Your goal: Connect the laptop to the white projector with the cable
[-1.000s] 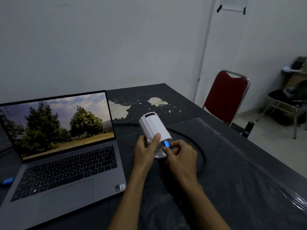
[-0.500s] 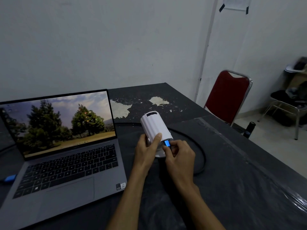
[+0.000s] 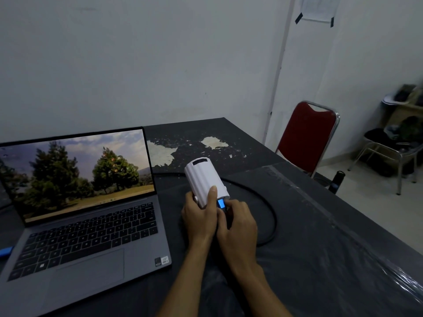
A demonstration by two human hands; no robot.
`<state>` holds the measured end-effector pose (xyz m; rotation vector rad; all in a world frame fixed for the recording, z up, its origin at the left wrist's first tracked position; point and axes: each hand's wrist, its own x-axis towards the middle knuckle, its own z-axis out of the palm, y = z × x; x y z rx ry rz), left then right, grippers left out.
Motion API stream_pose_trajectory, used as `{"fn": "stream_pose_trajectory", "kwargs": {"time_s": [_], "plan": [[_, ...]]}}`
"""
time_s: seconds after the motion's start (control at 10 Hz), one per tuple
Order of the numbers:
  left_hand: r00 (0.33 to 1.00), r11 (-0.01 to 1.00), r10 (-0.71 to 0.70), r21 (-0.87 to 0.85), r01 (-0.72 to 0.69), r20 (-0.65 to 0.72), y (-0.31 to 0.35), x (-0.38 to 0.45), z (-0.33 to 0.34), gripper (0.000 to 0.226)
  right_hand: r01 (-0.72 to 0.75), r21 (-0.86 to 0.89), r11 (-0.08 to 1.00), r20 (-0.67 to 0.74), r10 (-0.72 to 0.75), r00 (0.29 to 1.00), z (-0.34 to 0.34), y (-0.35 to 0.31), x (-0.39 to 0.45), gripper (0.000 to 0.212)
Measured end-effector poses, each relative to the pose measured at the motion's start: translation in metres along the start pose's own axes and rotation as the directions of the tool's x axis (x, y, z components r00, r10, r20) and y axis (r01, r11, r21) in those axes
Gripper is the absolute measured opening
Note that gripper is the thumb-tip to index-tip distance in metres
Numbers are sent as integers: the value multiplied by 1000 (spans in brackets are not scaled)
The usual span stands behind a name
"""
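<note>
Two hands meet at the near end of the projector (image 3: 206, 179), just past the counter's centre. The left hand (image 3: 200, 216) is wrapped around the white body, forefinger laid along its top, steadying it; the right hand (image 3: 238, 223) is closed on the blue plug (image 3: 221, 203), pinching it against the rear face. Over the last second the right hand has crept forward and less of the blue shows, so the plug appears to be going into its port, though whether it is fully seated cannot be told. The cable (image 3: 270, 216) loops from the plug out to 3 o'clock and round behind the projector toward 11 o'clock. The laptop (image 3: 87, 225) stands open at 9 o'clock, screen lit; a blue plug end (image 3: 5, 250) sits by its left edge, probably the other end already in. The counter (image 3: 320, 259) is bare to the right, with free room for the elbows, and its edge runs diagonally at 2 o'clock. Beyond that edge stands a red chair (image 3: 306, 143).
</note>
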<state>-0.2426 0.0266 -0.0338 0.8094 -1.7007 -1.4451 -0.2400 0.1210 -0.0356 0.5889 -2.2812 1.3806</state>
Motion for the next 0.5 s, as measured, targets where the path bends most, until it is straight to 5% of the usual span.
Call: {"fn": "stream_pose_trajectory", "kwargs": {"time_s": [0.5], "plan": [[996,999,49,16,-51,79,6,-7,-10,51,-31,-28,999,76,33,997,-2,-10,-1,18]]}}
